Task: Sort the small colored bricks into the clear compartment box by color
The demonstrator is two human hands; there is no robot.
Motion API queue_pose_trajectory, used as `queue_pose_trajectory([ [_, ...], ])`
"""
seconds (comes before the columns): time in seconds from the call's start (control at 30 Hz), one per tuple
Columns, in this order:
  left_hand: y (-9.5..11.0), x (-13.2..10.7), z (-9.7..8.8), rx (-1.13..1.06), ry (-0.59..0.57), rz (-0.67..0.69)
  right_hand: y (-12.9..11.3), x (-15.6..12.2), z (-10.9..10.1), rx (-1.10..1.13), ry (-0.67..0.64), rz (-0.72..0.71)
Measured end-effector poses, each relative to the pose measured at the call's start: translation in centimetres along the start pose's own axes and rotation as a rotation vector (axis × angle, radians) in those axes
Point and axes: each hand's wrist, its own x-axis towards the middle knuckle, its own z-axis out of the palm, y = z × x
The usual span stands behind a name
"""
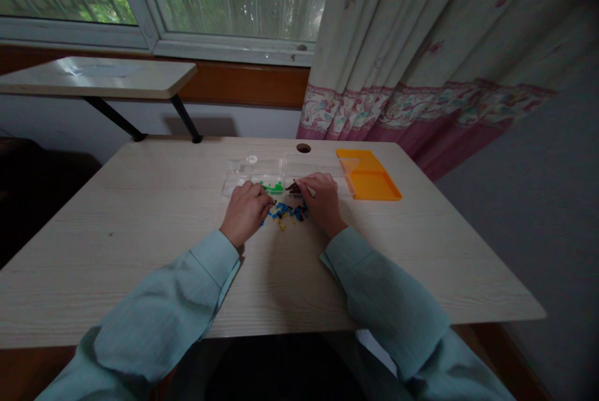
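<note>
A small heap of tiny blue and yellow pieces (286,212) lies on the pale wooden table (140,226) between my hands. My left hand (246,210) rests curled at the heap's left edge, fingertips pinched toward the pieces. My right hand (322,200) is curled at the heap's right edge, its fingers over the near rim of a clear compartment box (262,171). One compartment holds green pieces (272,187), another holds dark brown pieces (293,188). What the fingers hold, if anything, is too small to see.
An orange lid or tray (369,175) lies to the right of the clear box. A round cable hole (303,148) is at the table's far edge. A second tabletop (93,77) stands under the window at back left. A curtain (421,64) hangs at right.
</note>
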Motion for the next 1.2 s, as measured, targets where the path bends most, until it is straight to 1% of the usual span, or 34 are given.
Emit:
queue_pose_trajectory([
  [0.17, -0.4, -0.1, 0.4, -0.09, 0.02, -0.042, 0.1, 0.0, 0.0, 0.008, -0.007, 0.0],
  [0.27, -0.8, -0.1, 0.9, -0.199, 0.078, -0.089, -0.1, 0.0, -0.2, 0.025, -0.015, -0.024],
  [0.4, -1.0, 0.1, 1.1, -0.317, 0.142, -0.146, -0.8, -0.1, -0.3, 0.073, -0.069, -0.131],
  [0.5, -0.7, 0.2, 0.8, -0.343, 0.171, -0.168, -1.4, -0.4, -0.1, 0.093, -0.121, -0.234],
  [0.57, -0.5, 0.2, 0.7, -0.349, 0.182, -0.169, -1.6, -0.5, 0.0, 0.082, -0.161, -0.271],
  [0.67, -0.3, 0.1, 0.5, -0.365, 0.181, -0.167, -1.9, -0.7, 0.2, 0.058, -0.189, -0.275],
  [0.8, -0.1, 0.1, 0.6, -0.381, 0.17, -0.151, -2.2, -0.7, 0.1, 0.063, -0.184, -0.252],
  [0.97, -0.1, 0.1, 0.8, -0.38, 0.164, -0.135, -2.4, -0.6, -0.1, 0.095, -0.184, -0.261],
  [1.2, 0.0, 0.1, 0.9, -0.374, 0.154, -0.133, -2.4, -0.5, -0.1, 0.085, -0.188, -0.259],
])
